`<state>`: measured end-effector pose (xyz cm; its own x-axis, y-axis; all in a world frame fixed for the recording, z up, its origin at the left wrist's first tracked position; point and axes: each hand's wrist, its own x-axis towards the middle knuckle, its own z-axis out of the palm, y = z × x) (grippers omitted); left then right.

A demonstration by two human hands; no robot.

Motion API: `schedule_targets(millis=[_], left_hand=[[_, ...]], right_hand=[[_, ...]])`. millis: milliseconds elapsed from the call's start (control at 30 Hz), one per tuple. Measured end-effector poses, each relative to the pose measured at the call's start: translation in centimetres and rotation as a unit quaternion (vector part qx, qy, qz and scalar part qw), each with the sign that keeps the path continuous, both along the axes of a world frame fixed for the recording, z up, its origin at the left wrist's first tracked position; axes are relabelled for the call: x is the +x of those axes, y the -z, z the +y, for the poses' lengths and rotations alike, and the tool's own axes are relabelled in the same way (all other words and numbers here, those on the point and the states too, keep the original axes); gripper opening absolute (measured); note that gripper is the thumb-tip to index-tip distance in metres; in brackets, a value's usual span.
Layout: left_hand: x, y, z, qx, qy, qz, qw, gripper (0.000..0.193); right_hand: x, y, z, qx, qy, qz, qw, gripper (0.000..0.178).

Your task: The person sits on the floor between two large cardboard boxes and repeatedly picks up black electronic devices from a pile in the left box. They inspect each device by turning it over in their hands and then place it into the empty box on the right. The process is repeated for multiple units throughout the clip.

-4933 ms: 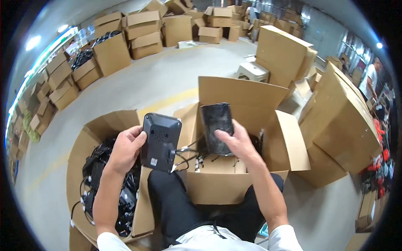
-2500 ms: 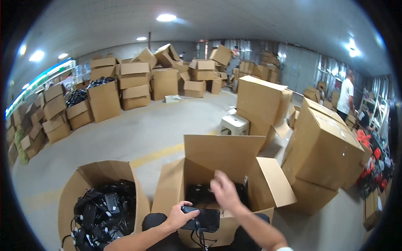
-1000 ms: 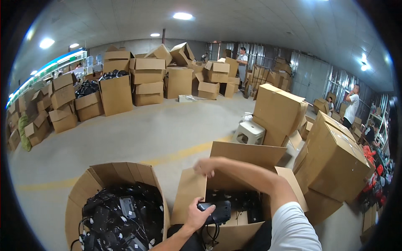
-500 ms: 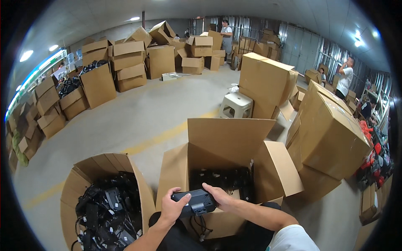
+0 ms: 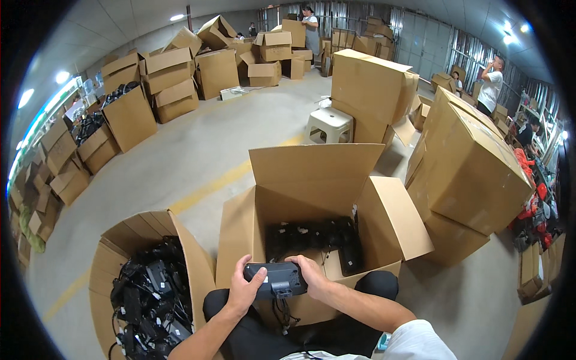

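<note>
A black plastic device (image 5: 273, 277), oblong with a small bracket-like block on its lower edge, is held level above my lap. My left hand (image 5: 243, 290) grips its left end, thumb on the face. Around its right end are the fingers of my right hand (image 5: 313, 278). A bundle of black cables (image 5: 282, 313) dangles from it. Just beyond stands an open cardboard box (image 5: 318, 171), with a row of black devices (image 5: 306, 233) inside along its far side. To my left, another cardboard box (image 5: 201, 264) is heaped with black devices and cables (image 5: 153, 288).
Large closed cartons (image 5: 480, 162) are stacked at the right. A white plastic stool (image 5: 330, 124) stands past the open box, beside a tall carton (image 5: 372, 90). More boxes (image 5: 174, 78) pile up along the back left. Another person (image 5: 492, 87) stands at the far right.
The device has turned from a slant to nearly level, still between both hands. The view has shifted, showing more of the open box's inside and my knees.
</note>
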<state>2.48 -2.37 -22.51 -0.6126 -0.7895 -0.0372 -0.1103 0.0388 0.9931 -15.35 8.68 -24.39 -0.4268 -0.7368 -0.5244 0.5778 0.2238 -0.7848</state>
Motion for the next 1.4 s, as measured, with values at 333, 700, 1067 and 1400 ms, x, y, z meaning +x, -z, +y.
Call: schedule_targets(millis=[333, 700, 1067, 1400], left_hand=[[0.1, 0.6, 0.9, -0.017, -0.071, -0.022, 0.997, 0.059], [0.6, -1.5, 1.5, 0.197, 0.056, 0.065, 0.977, 0.042], [0.4, -1.8, 2.4, 0.291, 0.137, -0.017, 0.947, 0.042], [1.2, -4.7, 4.1, 0.323, 0.191, 0.076, 0.924, 0.049]], right_hand=[[1.2, -0.2, 0.4, -0.05, 0.037, 0.154, 0.986, 0.031], [2.5, -2.6, 3.7, -0.105, 0.034, 0.322, 0.94, 0.07], [6.0, -1.2, 9.2, -0.053, 0.087, 0.148, 0.984, 0.056], [7.4, -6.5, 11.5, -0.083, 0.111, 0.326, 0.935, 0.067]])
